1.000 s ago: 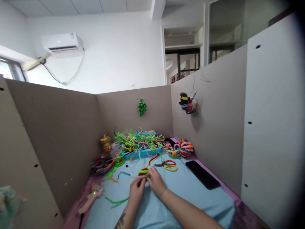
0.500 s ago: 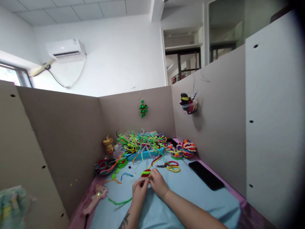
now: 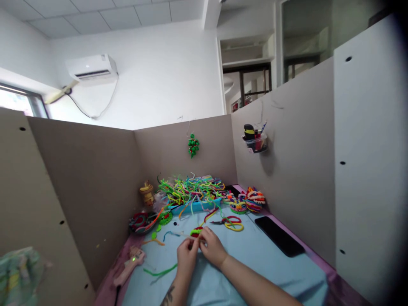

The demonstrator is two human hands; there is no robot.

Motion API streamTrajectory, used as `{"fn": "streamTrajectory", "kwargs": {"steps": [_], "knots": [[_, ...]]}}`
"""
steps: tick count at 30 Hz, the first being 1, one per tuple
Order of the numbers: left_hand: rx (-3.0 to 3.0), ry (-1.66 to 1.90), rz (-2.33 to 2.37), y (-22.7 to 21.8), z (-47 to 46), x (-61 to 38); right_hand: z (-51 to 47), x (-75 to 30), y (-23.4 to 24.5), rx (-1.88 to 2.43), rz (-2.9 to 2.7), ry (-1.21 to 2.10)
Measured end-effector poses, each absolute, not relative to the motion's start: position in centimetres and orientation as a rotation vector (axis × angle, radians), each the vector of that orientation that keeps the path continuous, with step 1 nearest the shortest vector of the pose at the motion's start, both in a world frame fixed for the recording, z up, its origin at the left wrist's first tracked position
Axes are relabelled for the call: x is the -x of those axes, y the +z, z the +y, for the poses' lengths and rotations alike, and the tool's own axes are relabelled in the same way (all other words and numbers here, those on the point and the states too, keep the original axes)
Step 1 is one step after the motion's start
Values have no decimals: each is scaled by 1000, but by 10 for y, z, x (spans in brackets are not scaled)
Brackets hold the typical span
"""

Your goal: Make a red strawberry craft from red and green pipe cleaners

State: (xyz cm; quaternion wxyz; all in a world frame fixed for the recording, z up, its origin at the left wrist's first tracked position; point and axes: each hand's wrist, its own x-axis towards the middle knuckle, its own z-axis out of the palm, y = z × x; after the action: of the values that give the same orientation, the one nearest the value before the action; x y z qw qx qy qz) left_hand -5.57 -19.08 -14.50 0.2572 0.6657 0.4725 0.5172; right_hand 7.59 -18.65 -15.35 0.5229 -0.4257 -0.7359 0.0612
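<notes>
Both my hands meet over the middle of the blue table cover, their fingertips almost touching. My left hand is closed in a pinch, and a thin pale strip shows at its fingertips; what it is made of is too small to tell. My right hand is also pinched, its fingertips against the left ones, and what lies in them is hidden. Just beyond the fingers lies a red and bright green fuzzy piece, partly covered by my right hand. A green pipe cleaner lies left of my left wrist.
Beyond my hands are scissors with red and yellow handles and a blue tray heaped with pipe cleaners. At right lie a black phone and colourful fuzzy crafts. A pink glue gun rests at left. Grey partitions enclose the table.
The view has shifted slightly, so the surroundings sit a little further right. My hands stay together, fingers still pinched, with only a slight change at the fingertips.
</notes>
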Motion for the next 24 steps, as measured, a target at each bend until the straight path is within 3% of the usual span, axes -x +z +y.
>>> {"fn": "streamTrajectory", "kwargs": {"steps": [24], "knots": [[-1742,1450,1264,-144,-193,55,-186,-82,-157,954,-1856,278]]}}
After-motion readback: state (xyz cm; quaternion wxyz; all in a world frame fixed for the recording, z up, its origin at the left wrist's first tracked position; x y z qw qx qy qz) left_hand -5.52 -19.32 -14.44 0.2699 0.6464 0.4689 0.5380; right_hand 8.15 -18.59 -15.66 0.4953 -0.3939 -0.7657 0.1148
